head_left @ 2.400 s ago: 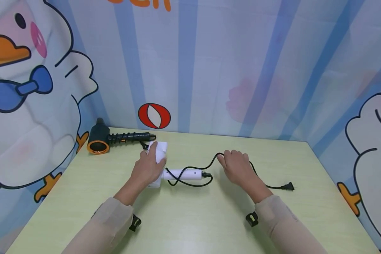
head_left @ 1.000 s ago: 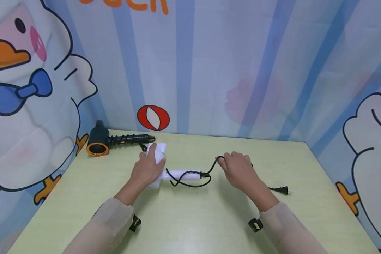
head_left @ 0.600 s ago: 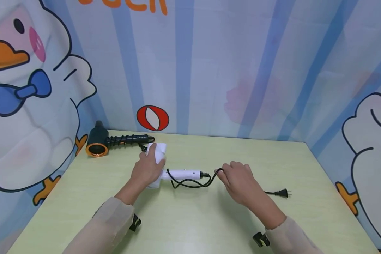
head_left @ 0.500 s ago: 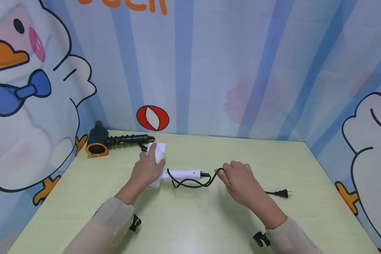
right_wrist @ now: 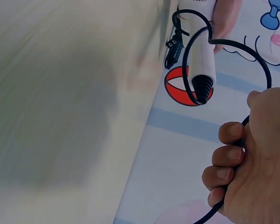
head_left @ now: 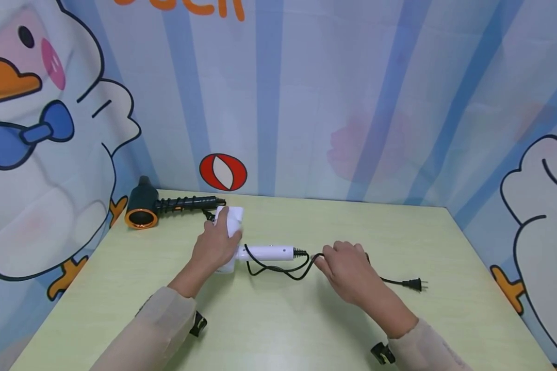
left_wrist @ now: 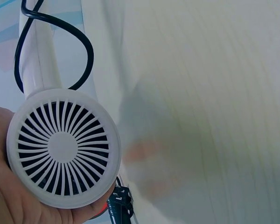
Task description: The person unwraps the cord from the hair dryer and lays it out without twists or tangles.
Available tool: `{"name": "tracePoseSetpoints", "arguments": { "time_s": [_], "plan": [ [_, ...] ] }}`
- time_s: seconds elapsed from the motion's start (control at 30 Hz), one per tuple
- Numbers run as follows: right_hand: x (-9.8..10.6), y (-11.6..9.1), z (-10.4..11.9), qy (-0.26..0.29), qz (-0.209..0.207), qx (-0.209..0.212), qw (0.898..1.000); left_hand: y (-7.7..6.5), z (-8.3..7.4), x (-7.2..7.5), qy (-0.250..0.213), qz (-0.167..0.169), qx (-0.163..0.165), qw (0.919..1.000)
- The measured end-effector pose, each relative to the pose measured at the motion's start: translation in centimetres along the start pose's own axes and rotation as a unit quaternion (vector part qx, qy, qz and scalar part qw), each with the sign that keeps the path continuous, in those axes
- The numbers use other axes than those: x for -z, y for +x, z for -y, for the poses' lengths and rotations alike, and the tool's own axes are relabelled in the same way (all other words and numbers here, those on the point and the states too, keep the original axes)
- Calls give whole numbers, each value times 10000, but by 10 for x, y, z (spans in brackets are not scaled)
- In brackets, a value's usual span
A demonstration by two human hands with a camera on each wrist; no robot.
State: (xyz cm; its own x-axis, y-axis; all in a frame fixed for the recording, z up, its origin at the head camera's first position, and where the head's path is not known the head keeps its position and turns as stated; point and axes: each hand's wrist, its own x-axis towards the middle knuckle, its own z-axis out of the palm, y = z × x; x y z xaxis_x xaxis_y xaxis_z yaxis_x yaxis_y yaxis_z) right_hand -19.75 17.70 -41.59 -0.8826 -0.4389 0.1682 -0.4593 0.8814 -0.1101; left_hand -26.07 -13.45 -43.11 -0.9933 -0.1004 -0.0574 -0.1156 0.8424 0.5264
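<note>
My left hand (head_left: 215,245) grips the head of a white hair dryer (head_left: 266,253); its round slotted air intake (left_wrist: 63,148) faces the left wrist camera. The dryer's handle points right, with a black power cord (head_left: 278,269) looped loosely about it. To the right of the handle's end, my right hand (head_left: 348,270) holds that cord, fingers curled round it in the right wrist view. Beyond this hand the cord runs on to a two-pin plug (head_left: 415,284) at the right.
A dark hair dryer (head_left: 144,206) with an orange rim lies at the table's back left, its cord wound round the handle (head_left: 190,203). Behind the pale table (head_left: 278,330) hangs a printed curtain (head_left: 301,103) with blue stripes and cartoon ducks.
My right hand has come down toward the near side, bringing the cord lower, level with the handle's end. The cord's loop on the handle has shifted. My left hand keeps its hold on the dryer head.
</note>
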Motion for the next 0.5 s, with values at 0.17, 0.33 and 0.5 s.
{"name": "tracePoseSetpoints", "arguments": {
  "time_s": [0.17,0.33,0.5],
  "plan": [
    [-7,-3,2,-127,69,150,9998,0,0,2,-62,-32,-4,10000],
    [-19,-7,4,-299,186,310,9989,1,1,4,-141,-53,33,9999],
    [-30,-9,4,-365,235,399,9983,2,3,5,-160,-56,34,9999]
  ]
}}
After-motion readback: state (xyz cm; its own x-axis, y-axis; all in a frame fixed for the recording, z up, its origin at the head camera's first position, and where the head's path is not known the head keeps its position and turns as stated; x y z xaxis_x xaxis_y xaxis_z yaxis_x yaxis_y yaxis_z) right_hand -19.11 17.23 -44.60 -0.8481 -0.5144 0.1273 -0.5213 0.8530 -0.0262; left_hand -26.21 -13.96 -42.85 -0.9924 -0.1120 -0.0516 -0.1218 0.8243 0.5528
